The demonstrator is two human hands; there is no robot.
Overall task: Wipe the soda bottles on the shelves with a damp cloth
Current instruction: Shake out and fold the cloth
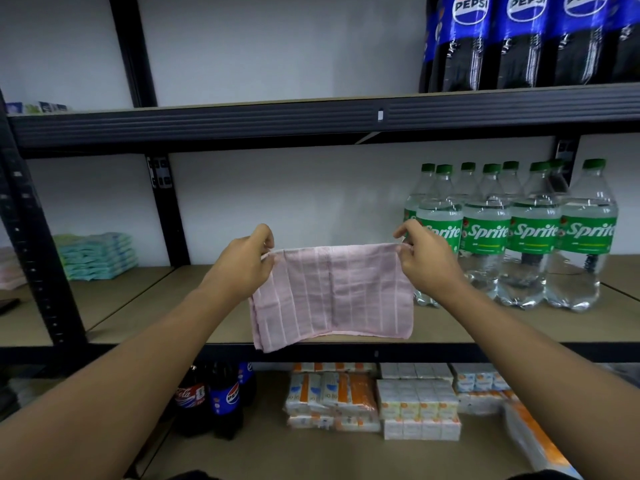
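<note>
A pink striped cloth [332, 296] hangs spread out in front of the middle shelf [173, 306]. My left hand [242, 265] pinches its upper left corner and my right hand [426, 261] pinches its upper right corner. Several clear Sprite bottles [533, 230] with green caps and labels stand on the middle shelf just right of my right hand. Dark Pepsi bottles [526, 39] with blue labels stand on the upper shelf at the top right. On the lower shelf at the left stand a Coca-Cola bottle [190, 396] and small Pepsi bottles [225, 396].
Black metal uprights [38, 258] and beams [242, 123] frame the shelves. A stack of pale green and blue packets [97, 254] lies on the middle shelf at the left. Packs of tissues [381, 400] in white and orange fill the lower shelf.
</note>
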